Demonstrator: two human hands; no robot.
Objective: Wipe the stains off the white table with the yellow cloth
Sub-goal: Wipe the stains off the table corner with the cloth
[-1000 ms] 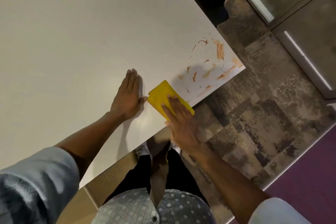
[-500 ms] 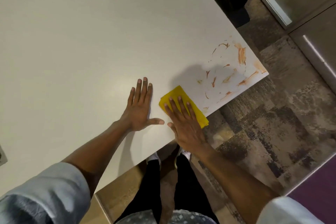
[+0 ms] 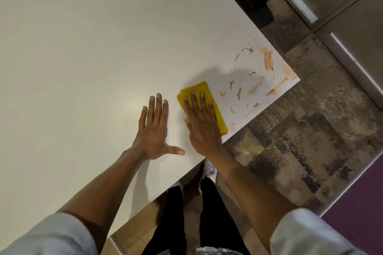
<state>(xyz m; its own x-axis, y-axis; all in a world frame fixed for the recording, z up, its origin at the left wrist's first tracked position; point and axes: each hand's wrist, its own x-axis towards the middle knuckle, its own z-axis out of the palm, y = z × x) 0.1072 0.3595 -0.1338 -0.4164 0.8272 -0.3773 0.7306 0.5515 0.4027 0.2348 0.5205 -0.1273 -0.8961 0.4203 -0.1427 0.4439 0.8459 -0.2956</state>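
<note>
Since the earlier frame, the yellow cloth [image 3: 204,100] is being pushed further onto the bench [image 3: 83,47], away from the near edge. The fingers [image 3: 193,101] of the right hand [image 3: 202,125] are being held flat and extended on top of the cloth, pressing rather than gripping it. Just beyond and right of these fingertips, orange stains [image 3: 256,80] are being left unwiped near the bench corner. Beside the cloth, the left hand [image 3: 154,130] is being pressed flat on the bench, fingers straight, thumb spread, holding nothing. Patterned carpet [image 3: 300,141] is being seen past the bench edge.
</note>
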